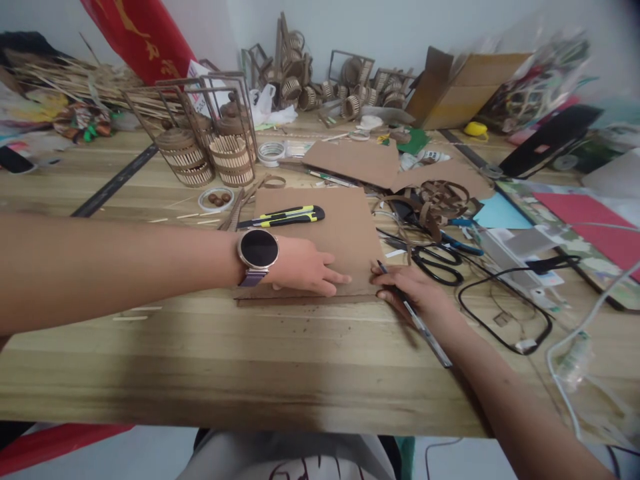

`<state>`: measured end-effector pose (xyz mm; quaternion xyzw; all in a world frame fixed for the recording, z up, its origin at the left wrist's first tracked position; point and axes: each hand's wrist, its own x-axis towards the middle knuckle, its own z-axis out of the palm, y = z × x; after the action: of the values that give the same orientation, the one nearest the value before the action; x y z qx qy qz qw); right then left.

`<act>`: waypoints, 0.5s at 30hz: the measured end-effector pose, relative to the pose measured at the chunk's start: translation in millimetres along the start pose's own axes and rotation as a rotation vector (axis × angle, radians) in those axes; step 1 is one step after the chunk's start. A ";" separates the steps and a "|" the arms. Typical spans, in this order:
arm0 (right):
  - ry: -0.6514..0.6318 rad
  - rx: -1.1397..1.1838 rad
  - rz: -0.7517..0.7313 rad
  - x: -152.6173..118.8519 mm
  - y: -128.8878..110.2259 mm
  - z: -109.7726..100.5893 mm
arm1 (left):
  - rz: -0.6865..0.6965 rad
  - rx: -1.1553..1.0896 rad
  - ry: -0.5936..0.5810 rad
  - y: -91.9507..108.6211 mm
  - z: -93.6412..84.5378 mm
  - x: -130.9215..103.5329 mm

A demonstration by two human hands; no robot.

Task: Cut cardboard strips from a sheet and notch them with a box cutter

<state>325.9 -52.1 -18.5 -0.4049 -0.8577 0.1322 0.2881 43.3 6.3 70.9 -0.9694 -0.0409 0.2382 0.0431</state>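
A brown sheet of cardboard (345, 227) lies flat on the wooden table in front of me. Across it rests my left hand (305, 267), palm down with fingers spread, a watch on the wrist. My right hand (413, 290) is at the sheet's right front corner, its fingertips touching the edge. A slim pen (423, 328) slants through that hand, dark end toward the cardboard and clear end toward me. Along the front edge runs a narrow cardboard strip (300, 301). Beyond my left hand, a yellow-and-black utility knife (287, 217) lies on the sheet.
Black-handled scissors (437, 263) and a looped black cable (505, 347) lie to the right. Bamboo-slat baskets (233, 160) stand back left near a small dish (216, 199). More cardboard (357, 160), coiled brown strips (445, 200) and an open box (460, 87) are farther back.
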 end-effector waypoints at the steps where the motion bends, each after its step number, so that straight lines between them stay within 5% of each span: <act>1: 0.014 0.002 0.023 -0.6 -1.7 -0.9 | 0.000 0.008 -0.005 -0.4 0.4 0.8; 8: 0.188 0.050 0.284 -0.8 -47.9 -9.5 | 0.032 -0.001 0.021 -4.0 0.3 5.3; 15: 0.199 0.230 0.449 9.1 -79.9 12.2 | 0.018 0.015 -0.064 -4.0 -8.2 7.3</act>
<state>264.5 -95.9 12.0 -0.5607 -0.6931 0.2489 0.3785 53.3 10.5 75.3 -0.9612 -0.0316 0.2699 0.0471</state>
